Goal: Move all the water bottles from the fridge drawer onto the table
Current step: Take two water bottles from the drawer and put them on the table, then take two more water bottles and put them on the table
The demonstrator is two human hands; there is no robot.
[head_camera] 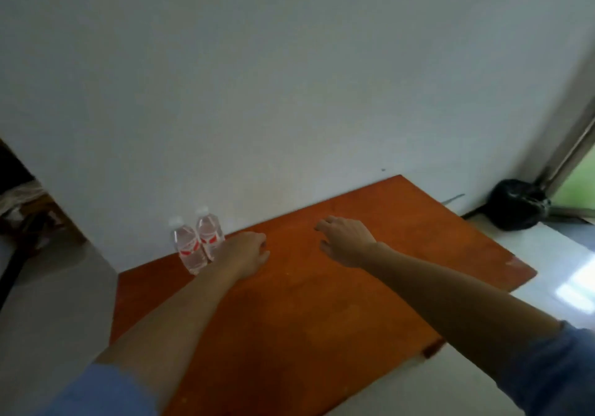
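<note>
Two bottles [190, 251] stand upright on the surface [322, 319]. The left hand [248, 253] is just beside them, loose and empty. The right hand [344, 240] is farther from the bottles, fingers apart, empty.

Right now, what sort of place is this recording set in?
Probably a plain room in a home: a wooden table against a bare white wall, two water bottles standing on it.
</note>
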